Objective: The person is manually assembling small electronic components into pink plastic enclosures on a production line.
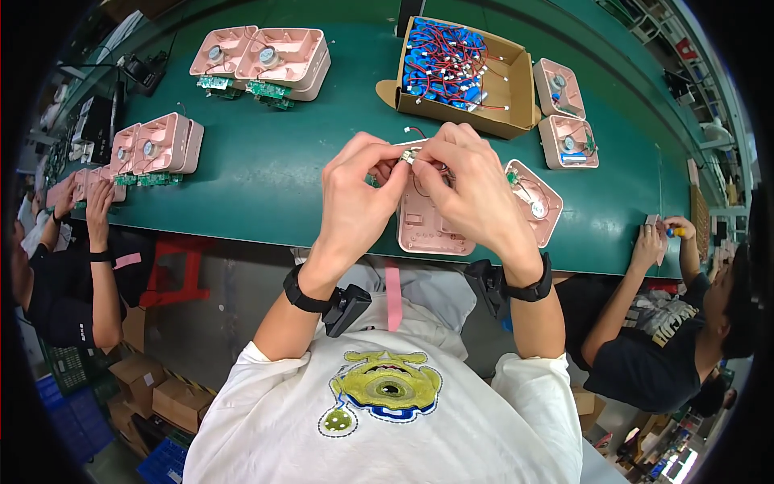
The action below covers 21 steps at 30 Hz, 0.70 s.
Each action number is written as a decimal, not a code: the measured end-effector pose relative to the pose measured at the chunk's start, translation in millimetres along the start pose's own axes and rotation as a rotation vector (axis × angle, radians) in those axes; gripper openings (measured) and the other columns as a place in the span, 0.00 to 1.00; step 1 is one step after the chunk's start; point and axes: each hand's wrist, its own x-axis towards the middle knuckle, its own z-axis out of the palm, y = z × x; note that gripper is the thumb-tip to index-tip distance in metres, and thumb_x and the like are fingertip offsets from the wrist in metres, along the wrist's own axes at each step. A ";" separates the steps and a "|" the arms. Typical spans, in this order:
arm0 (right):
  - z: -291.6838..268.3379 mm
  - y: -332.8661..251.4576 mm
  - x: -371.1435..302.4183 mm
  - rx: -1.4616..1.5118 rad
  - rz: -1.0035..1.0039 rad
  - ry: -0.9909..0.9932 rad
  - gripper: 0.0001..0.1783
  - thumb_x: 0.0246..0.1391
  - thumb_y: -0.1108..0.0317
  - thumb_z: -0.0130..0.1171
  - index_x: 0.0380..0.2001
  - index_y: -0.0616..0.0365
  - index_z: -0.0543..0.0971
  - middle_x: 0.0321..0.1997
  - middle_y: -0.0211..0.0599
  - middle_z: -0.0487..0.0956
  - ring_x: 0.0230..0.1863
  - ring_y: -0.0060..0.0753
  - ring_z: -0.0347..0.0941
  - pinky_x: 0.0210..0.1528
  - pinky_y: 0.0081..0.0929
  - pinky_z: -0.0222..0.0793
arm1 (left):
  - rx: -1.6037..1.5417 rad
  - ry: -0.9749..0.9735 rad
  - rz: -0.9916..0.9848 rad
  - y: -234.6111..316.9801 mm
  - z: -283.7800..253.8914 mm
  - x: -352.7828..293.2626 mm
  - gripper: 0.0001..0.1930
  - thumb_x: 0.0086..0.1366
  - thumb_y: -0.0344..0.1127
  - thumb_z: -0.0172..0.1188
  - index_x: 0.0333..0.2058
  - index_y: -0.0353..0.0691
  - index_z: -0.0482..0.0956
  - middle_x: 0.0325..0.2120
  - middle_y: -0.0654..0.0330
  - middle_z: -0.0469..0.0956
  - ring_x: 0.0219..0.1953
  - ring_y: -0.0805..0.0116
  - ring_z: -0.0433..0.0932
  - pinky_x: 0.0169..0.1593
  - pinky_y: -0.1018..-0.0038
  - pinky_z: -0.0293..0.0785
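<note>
My left hand (359, 189) and my right hand (472, 181) meet above a pink plastic housing (427, 235) at the table's near edge. Both are closed, thumb and fingertips pinching a small pale part (409, 156) that looks like a wire connector. Thin wires run beside it, and my fingers cover much of the upper housing. Part of a green circuit board (373, 179) peeks out by my left fingers. Just right of my right hand lies another pink housing half (544, 202) with a round speaker in it.
Beyond my hands stands a cardboard box (516, 81) of blue batteries with red and black leads. Pink housings (310, 68) with green boards are stacked back left, more (181, 145) at left. Two others (568, 133) sit right of the box. Co-workers' hands (645, 246) work at both sides.
</note>
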 end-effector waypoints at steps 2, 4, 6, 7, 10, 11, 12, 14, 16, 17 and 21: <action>-2.0 2.4 1.1 0.096 0.056 -0.050 0.09 0.60 0.70 0.61 0.32 0.66 0.82 0.34 0.42 0.77 0.42 0.46 0.73 0.47 0.41 0.70 | -0.034 0.006 -0.018 -1.6 0.8 -1.2 0.08 0.64 0.20 0.68 0.43 0.29 0.87 0.36 0.59 0.82 0.32 0.75 0.81 0.37 0.78 0.79; -1.7 3.8 1.2 0.144 0.085 -0.075 0.09 0.60 0.70 0.61 0.32 0.66 0.82 0.34 0.42 0.77 0.41 0.46 0.73 0.47 0.41 0.70 | -0.087 0.014 -0.054 -3.4 2.1 -1.6 0.08 0.64 0.20 0.68 0.42 0.30 0.87 0.35 0.59 0.82 0.32 0.75 0.81 0.37 0.78 0.79; 1.0 5.7 0.1 0.105 0.050 -0.029 0.09 0.60 0.69 0.61 0.32 0.67 0.82 0.34 0.43 0.76 0.41 0.46 0.73 0.45 0.41 0.70 | -0.113 0.017 -0.073 -1.2 2.7 -1.0 0.08 0.64 0.20 0.68 0.42 0.30 0.87 0.35 0.59 0.82 0.32 0.75 0.81 0.37 0.78 0.79; 2.0 5.9 -0.3 0.085 0.032 -0.007 0.09 0.60 0.69 0.61 0.32 0.67 0.82 0.33 0.43 0.76 0.40 0.46 0.73 0.45 0.41 0.70 | -0.075 0.017 -0.056 0.4 2.3 -1.0 0.08 0.64 0.20 0.69 0.42 0.30 0.87 0.35 0.59 0.82 0.31 0.75 0.81 0.37 0.78 0.79; 2.3 1.5 0.7 0.066 0.027 0.005 0.09 0.61 0.69 0.60 0.32 0.67 0.82 0.33 0.43 0.76 0.40 0.46 0.73 0.44 0.41 0.70 | 0.005 0.020 -0.023 6.0 1.3 0.1 0.08 0.63 0.20 0.69 0.41 0.29 0.87 0.35 0.59 0.82 0.31 0.75 0.81 0.36 0.77 0.79; 2.2 0.4 1.1 0.056 0.024 0.011 0.10 0.61 0.69 0.60 0.32 0.67 0.82 0.33 0.43 0.76 0.40 0.46 0.73 0.44 0.41 0.69 | 0.038 0.030 -0.002 6.6 1.6 0.2 0.08 0.62 0.19 0.69 0.41 0.29 0.87 0.34 0.59 0.82 0.30 0.74 0.81 0.36 0.77 0.78; 2.2 0.0 1.4 0.057 0.023 0.012 0.10 0.61 0.69 0.60 0.32 0.67 0.82 0.33 0.43 0.76 0.40 0.46 0.73 0.44 0.41 0.69 | 0.070 0.039 0.020 7.1 2.0 0.3 0.08 0.62 0.19 0.69 0.41 0.29 0.87 0.34 0.58 0.82 0.30 0.74 0.81 0.35 0.77 0.78; 2.4 -0.1 1.7 0.078 0.033 0.007 0.10 0.61 0.70 0.60 0.31 0.67 0.82 0.33 0.43 0.76 0.40 0.46 0.73 0.44 0.41 0.69 | 0.102 0.047 0.043 7.9 2.1 0.4 0.08 0.61 0.19 0.69 0.40 0.29 0.87 0.33 0.58 0.82 0.29 0.74 0.81 0.35 0.76 0.78; 2.3 0.1 1.3 0.088 0.039 0.006 0.10 0.61 0.70 0.60 0.31 0.67 0.81 0.33 0.43 0.76 0.40 0.46 0.73 0.44 0.42 0.69 | 0.117 0.057 0.073 8.3 2.1 0.6 0.08 0.61 0.19 0.70 0.40 0.29 0.87 0.33 0.58 0.82 0.29 0.73 0.80 0.34 0.76 0.77; 2.1 0.5 1.4 0.102 0.052 -0.009 0.10 0.61 0.70 0.60 0.31 0.68 0.81 0.33 0.43 0.76 0.40 0.46 0.72 0.44 0.42 0.69 | 0.125 0.063 0.088 8.3 2.3 0.3 0.08 0.60 0.19 0.70 0.40 0.29 0.87 0.33 0.58 0.82 0.28 0.73 0.80 0.33 0.75 0.77; 1.5 0.7 0.8 0.134 0.071 -0.034 0.09 0.60 0.71 0.60 0.31 0.68 0.81 0.33 0.43 0.76 0.40 0.47 0.72 0.44 0.42 0.68 | 0.103 0.076 0.092 9.1 4.5 -2.5 0.08 0.60 0.18 0.70 0.39 0.29 0.87 0.32 0.57 0.81 0.28 0.72 0.80 0.33 0.75 0.76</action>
